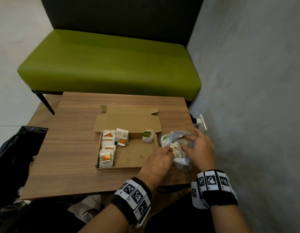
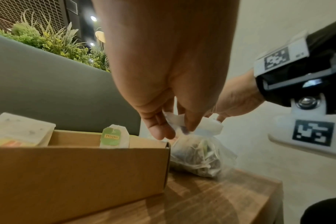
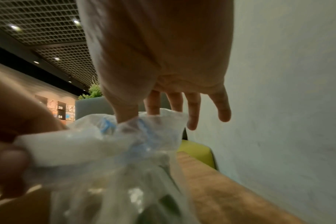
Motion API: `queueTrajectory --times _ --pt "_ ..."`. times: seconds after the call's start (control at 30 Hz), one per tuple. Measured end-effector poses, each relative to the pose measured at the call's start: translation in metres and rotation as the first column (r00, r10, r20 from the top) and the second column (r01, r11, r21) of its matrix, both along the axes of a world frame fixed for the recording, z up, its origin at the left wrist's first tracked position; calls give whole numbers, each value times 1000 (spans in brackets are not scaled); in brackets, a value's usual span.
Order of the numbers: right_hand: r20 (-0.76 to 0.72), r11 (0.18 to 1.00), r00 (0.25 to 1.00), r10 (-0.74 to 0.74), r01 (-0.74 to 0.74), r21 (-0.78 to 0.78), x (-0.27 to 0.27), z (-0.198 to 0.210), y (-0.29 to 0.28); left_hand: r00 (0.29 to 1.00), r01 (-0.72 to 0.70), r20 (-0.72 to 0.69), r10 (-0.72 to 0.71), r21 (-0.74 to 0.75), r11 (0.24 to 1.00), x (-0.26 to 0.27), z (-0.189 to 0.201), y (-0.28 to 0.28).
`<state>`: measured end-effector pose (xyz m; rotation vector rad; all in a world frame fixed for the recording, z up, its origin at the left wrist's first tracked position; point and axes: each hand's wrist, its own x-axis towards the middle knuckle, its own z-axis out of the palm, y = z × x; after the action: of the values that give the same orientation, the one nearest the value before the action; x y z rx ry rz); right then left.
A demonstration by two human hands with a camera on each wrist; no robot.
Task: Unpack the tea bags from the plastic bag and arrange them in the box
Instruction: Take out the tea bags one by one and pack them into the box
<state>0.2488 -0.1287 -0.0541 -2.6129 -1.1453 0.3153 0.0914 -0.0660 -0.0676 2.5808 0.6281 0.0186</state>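
An open cardboard box (image 1: pixel 137 161) sits mid-table. Several white tea bags with red-orange tags (image 1: pixel 107 151) fill its left side. One green-tagged tea bag (image 1: pixel 147 136) leans at its far right corner (image 2: pixel 114 137). Right of the box lies a clear plastic bag (image 1: pixel 177 148) (image 2: pixel 197 157) (image 3: pixel 125 159) holding more tea bags. My left hand (image 1: pixel 164 153) pinches a white tea bag (image 2: pixel 182 122) at the bag's mouth. My right hand (image 1: pixel 194 145) pinches the rim of the plastic bag between thumb and forefinger (image 3: pixel 136 118), its other fingers spread.
The wooden table (image 1: pixel 75 148) stands against a grey wall (image 1: pixel 255 81) on the right, with a wall socket (image 1: pixel 202 122) close to the bag. A green bench (image 1: pixel 109 64) is behind the table. A black bag (image 1: pixel 15 148) lies at the left.
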Motion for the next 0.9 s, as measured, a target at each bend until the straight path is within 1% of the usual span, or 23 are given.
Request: queueTrajectory --times 0.07,0.13,0.2,0.3,0.33,0.43,0.57,0.67,0.73,0.8,0.87,0.9 --pt "37 1000 999 -26 27 -8 -5 -3 9 1000 6 19 -6 17 1000 0 1 0" --pt "43 997 996 -78 78 5 -9 -8 17 1000 4 23 -5 24 1000 1 0 0" --pt "0 991 992 -125 125 55 -11 -14 22 999 5 37 -6 34 999 1 0 0" --pt "-54 974 986 -158 164 154 -13 -16 24 999 0 42 -1 26 1000 1 -3 1" --pt "-55 973 985 -164 170 157 -13 -15 23 999 -9 35 8 18 1000 1 -4 2" --pt "-6 978 988 -156 155 139 -13 -8 20 998 -34 56 32 40 999 1 -5 3" --pt "21 973 996 -89 82 213 -13 -4 15 993 -57 113 43 130 990 3 -4 -1" --pt "24 984 998 -52 48 172 -10 -5 14 993 -103 86 85 228 968 3 -2 0" --pt "36 990 999 -29 24 136 -7 -6 15 990 -130 94 109 258 957 6 1 2" --pt "40 994 999 -7 2 107 -4 -6 16 984 -171 98 152 231 958 8 9 4" --pt "56 997 998 13 -17 70 -3 -6 16 974 -228 50 223 175 958 11 13 8" --pt "68 999 997 22 -25 46 -3 -6 16 966 -259 51 254 171 951 12 13 9"
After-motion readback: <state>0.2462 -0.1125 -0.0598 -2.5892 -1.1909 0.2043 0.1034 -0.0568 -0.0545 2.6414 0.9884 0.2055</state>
